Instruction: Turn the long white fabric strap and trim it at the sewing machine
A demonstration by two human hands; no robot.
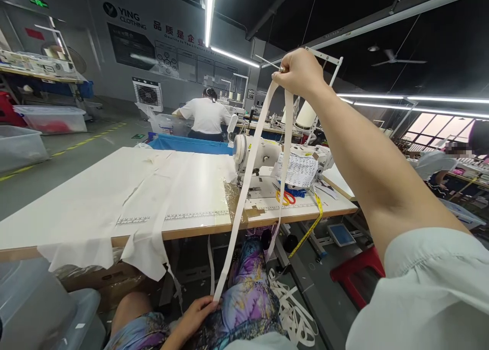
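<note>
My right hand (pixel 300 72) is raised high above the sewing machine (pixel 263 154), fingers closed on a long white fabric strip (pixel 244 187). The strip hangs in two strands: one runs down to my left hand (pixel 194 314), the other drops past the table edge toward a loose pile of strip (pixel 294 314) on the floor. My left hand rests low on my patterned lap and pinches the strip's lower end. White fabric pieces (pixel 141 207) lie on the white table (pixel 57 207) and droop over its front edge.
Orange-handled scissors (pixel 286 197), a yellow tape measure (pixel 311 222) and a printed paper (pixel 300 169) lie by the machine. A red stool (pixel 355 276) stands at right. Clear bins (pixel 21 146) sit at left. A person in a white shirt (pixel 206 115) works at the back, another (pixel 435 166) at far right.
</note>
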